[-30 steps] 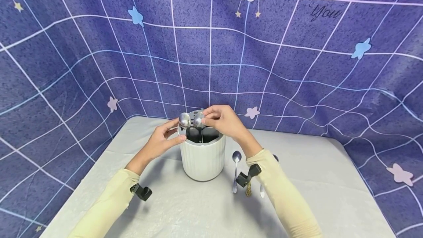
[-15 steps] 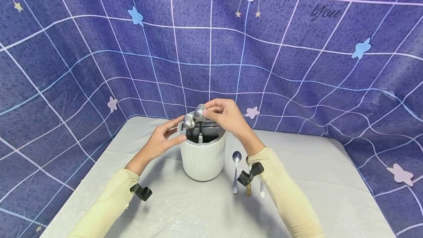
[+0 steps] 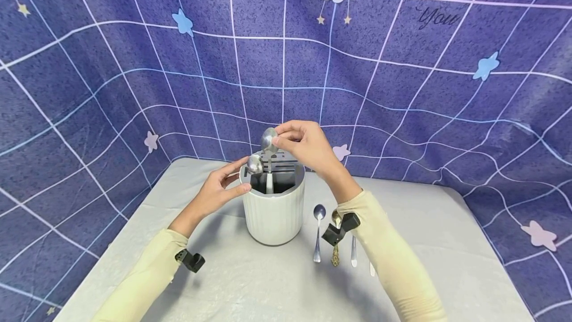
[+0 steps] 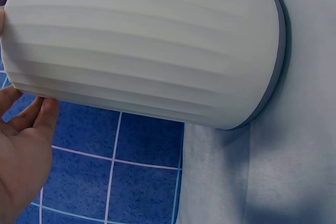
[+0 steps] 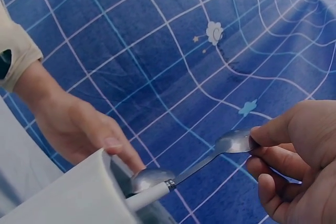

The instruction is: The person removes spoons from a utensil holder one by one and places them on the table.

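My right hand (image 3: 308,145) pinches a spoon (image 3: 268,139) by its bowl, between thumb and fingers. This spoon has a metal neck and a white handle (image 5: 149,196), whose lower end is hidden inside the white ribbed utensil holder (image 3: 273,220). A second spoon (image 3: 255,164) stands in the holder at the left, bowl up, close to the fingers of my left hand (image 3: 216,189). That hand holds the holder's left side near the rim, thumb at the front. The left wrist view shows its fingertips (image 4: 49,106) against the ribbed wall.
Right of the holder, several pieces of cutlery lie on the grey cloth-covered table (image 3: 250,282), among them a silver spoon (image 3: 319,232) and a gold one (image 3: 335,255). My right sleeve partly covers them. A blue patterned curtain (image 3: 214,88) hangs behind.
My right hand has risen with its spoon, drawing more of the white handle up out of the holder. The second spoon's bowl has shifted slightly right. My left hand has stayed in place.
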The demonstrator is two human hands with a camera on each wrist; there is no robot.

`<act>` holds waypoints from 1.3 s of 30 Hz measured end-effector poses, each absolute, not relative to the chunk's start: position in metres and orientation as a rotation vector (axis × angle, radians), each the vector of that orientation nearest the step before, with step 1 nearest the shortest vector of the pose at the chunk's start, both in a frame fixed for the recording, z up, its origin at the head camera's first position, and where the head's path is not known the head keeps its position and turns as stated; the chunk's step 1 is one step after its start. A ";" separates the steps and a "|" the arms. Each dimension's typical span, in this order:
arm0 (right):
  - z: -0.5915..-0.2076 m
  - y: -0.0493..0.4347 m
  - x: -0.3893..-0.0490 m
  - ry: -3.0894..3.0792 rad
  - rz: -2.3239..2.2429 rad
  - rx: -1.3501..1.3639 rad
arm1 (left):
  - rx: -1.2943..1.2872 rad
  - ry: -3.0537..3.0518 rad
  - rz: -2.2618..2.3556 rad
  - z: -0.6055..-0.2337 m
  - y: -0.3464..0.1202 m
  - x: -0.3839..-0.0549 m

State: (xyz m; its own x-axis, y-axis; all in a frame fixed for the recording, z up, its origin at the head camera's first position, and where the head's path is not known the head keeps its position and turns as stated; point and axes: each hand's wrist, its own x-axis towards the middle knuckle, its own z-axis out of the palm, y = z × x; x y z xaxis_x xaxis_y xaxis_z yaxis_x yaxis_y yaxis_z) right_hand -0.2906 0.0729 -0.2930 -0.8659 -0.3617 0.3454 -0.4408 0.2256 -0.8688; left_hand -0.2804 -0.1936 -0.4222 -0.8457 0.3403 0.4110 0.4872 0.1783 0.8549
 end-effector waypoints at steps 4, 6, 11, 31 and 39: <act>-0.285 0.072 -0.289 -2.380 1.733 0.794 | -0.823 -2.306 -1.744 -0.423 -0.194 -0.281; -0.281 0.072 -0.288 -2.364 1.738 0.809 | -0.823 -2.307 -1.743 -0.423 -0.194 -0.281; -0.271 0.072 -0.284 -2.335 1.726 0.834 | -0.826 -2.309 -1.746 -0.423 -0.193 -0.281; -0.245 0.086 -0.275 -2.202 1.764 0.827 | -0.816 -2.296 -1.768 -0.421 -0.194 -0.279; -0.235 0.105 -0.267 -2.158 1.764 0.807 | -0.817 -2.303 -1.758 -0.421 -0.193 -0.280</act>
State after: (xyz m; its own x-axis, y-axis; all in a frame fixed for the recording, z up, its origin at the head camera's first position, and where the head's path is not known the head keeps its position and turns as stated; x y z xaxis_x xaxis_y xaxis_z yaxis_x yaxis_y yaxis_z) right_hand -0.2669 0.1051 -0.2355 -0.8191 -0.2630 0.5098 -0.5519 0.1189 -0.8254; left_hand -0.2797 -0.1925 -0.4207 -0.8446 0.3370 0.4160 0.4902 0.1743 0.8540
